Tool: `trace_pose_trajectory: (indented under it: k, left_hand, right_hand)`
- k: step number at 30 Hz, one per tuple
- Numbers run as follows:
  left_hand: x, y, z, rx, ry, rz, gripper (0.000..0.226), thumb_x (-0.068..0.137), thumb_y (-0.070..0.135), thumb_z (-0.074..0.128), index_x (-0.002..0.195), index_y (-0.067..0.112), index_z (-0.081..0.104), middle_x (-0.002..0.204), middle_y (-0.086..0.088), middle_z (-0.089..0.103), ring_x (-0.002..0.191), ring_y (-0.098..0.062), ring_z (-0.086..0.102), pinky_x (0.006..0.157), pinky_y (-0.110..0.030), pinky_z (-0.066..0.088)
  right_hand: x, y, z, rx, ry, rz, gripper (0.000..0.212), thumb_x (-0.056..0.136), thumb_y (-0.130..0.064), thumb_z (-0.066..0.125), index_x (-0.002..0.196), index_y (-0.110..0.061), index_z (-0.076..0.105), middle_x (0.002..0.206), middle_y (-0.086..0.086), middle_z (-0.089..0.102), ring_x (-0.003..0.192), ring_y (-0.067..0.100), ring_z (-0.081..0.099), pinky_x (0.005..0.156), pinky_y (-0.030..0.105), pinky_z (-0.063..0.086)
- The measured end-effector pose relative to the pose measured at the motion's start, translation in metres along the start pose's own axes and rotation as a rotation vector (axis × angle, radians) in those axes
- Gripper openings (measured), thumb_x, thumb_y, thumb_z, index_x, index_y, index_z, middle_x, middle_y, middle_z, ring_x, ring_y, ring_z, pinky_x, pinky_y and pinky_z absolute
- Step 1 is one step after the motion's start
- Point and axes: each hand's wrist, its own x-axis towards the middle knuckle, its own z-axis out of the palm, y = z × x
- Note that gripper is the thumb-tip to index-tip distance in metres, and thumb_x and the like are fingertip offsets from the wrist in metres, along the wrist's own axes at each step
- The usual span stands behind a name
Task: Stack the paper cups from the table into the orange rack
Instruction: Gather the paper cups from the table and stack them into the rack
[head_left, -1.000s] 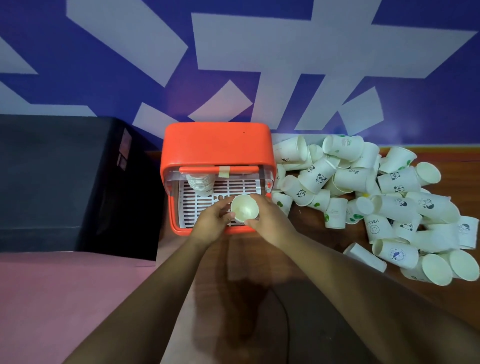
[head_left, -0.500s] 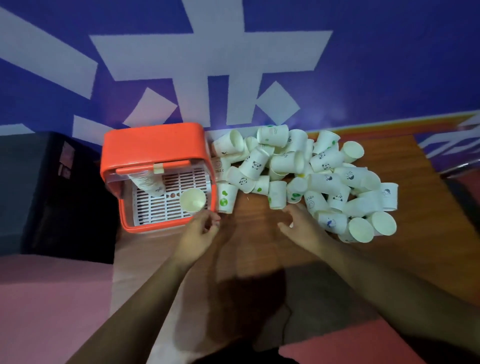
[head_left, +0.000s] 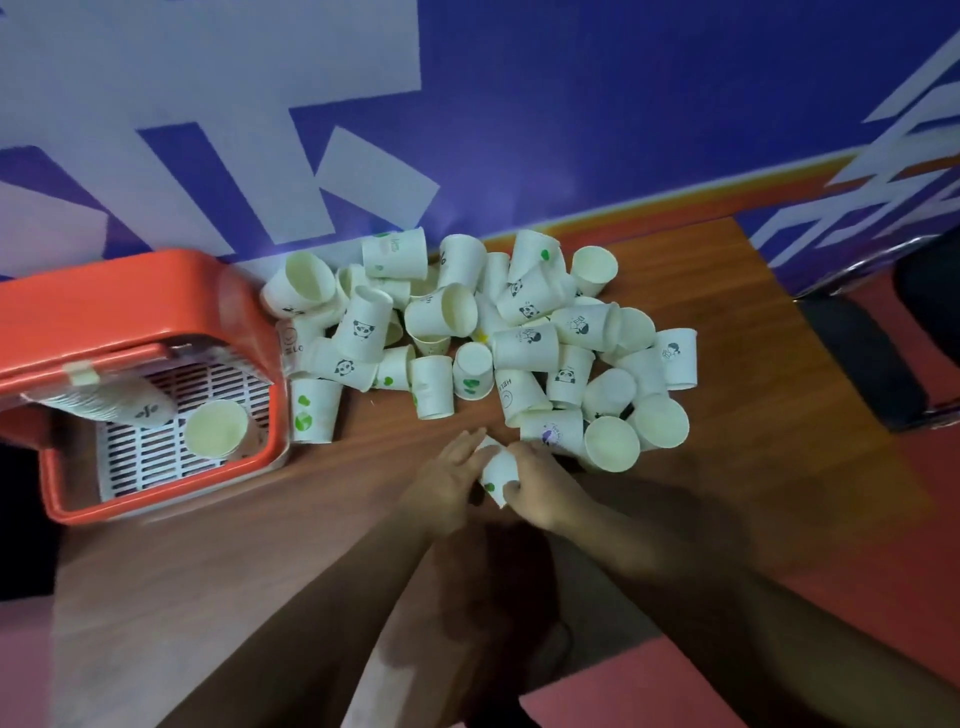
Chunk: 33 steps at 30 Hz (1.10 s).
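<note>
Between my two hands lies a white paper cup (head_left: 498, 470) with a green mark, on its side at the near edge of the pile. My left hand (head_left: 447, 480) touches its left side with fingers fairly straight. My right hand (head_left: 540, 486) curls its fingers round the cup's right side. The orange rack (head_left: 156, 306) stands at the left, with a white slotted tray (head_left: 156, 447) inside. In it stand one upright cup (head_left: 215, 428) and a leaning stack of cups (head_left: 109, 402). A heap of several loose paper cups (head_left: 483, 332) covers the table behind my hands.
The wooden table (head_left: 753, 374) runs right of the pile to an edge, with a dark chair (head_left: 872, 353) beyond. A blue and white wall (head_left: 571, 130) stands right behind the cups. A black box lies left of the rack.
A cup held over the rack by both hands now stands in the tray. Both hands moved right to the pile and closed on a new cup. The camera swung right.
</note>
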Motion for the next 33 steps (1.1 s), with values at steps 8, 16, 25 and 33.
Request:
trace_pose_trajectory:
  k: [8, 16, 25, 33]
  left_hand:
    - [-0.005, 0.012, 0.019, 0.045, 0.239, -0.068, 0.063, 0.069, 0.052, 0.068, 0.123, 0.021, 0.061, 0.113, -0.006, 0.052, 0.098, -0.028, 0.052, 0.080, -0.039, 0.048]
    - [-0.022, 0.052, -0.008, -0.881, 0.321, -0.311, 0.055, 0.086, 0.011, 0.077, 0.130, 0.030, 0.050, 0.110, 0.010, 0.068, 0.101, 0.004, 0.063, 0.083, -0.016, 0.050]
    - [-0.002, 0.083, -0.011, -0.942, 0.359, -0.399, 0.053, 0.084, 0.014, 0.079, 0.126, 0.025, 0.048, 0.115, 0.002, 0.063, 0.105, -0.006, 0.063, 0.075, -0.016, 0.050]
    - [-0.029, 0.078, -0.047, -1.092, 0.483, -0.340, 0.079, 0.084, 0.013, 0.079, 0.146, 0.033, 0.033, 0.129, 0.006, 0.059, 0.117, -0.010, 0.060, 0.084, -0.025, 0.056]
  right_hand:
    - [-0.006, 0.018, -0.038, 0.148, 0.123, -0.160, 0.028, 0.089, -0.027, 0.061, 0.115, -0.015, 0.063, 0.114, 0.001, 0.065, 0.105, 0.017, 0.060, 0.092, 0.035, 0.050]
    - [-0.024, 0.077, -0.090, -0.265, 0.305, -0.203, 0.071, 0.076, -0.049, 0.072, 0.130, -0.009, 0.051, 0.126, 0.009, 0.052, 0.121, 0.031, 0.047, 0.104, 0.041, 0.039]
    - [-0.028, 0.101, -0.084, -0.503, 0.238, -0.214, 0.077, 0.078, -0.042, 0.068, 0.143, -0.011, 0.041, 0.132, 0.009, 0.053, 0.127, 0.031, 0.043, 0.112, 0.040, 0.030]
    - [-0.050, 0.051, -0.131, -0.441, 0.320, -0.333, 0.079, 0.080, -0.056, 0.061, 0.143, -0.015, 0.038, 0.128, 0.008, 0.047, 0.119, 0.030, 0.047, 0.103, 0.042, 0.039]
